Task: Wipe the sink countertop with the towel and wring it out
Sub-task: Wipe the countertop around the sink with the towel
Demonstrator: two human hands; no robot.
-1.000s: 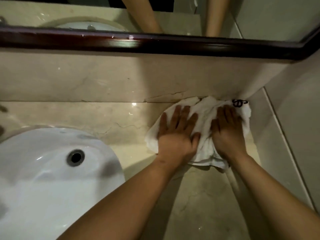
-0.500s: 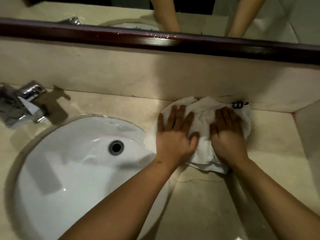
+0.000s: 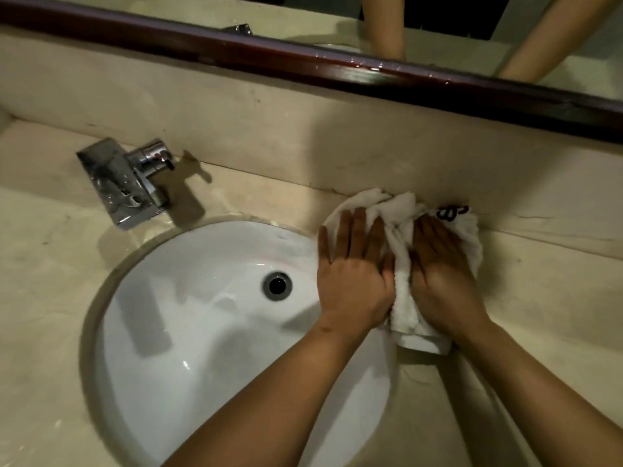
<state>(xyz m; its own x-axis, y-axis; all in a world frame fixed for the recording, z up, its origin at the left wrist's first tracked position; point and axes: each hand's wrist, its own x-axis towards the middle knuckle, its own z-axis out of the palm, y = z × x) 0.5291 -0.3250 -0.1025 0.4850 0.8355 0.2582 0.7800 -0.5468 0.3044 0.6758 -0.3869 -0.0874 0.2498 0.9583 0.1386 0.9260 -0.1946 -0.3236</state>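
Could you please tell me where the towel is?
Head view: the towel lies on the countertop right of the sink, against the backsplash, under the left hand and right hand.

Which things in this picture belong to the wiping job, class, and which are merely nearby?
In the job:
white towel
left hand and right hand, both pressed flat on it
countertop

Merely nearby:
chrome faucet
sink drain
dark mirror frame

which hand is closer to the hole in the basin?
Left. The left hand presses the towel at the basin rim, just right of the hole; the right hand presses the towel farther right, beyond the left hand.
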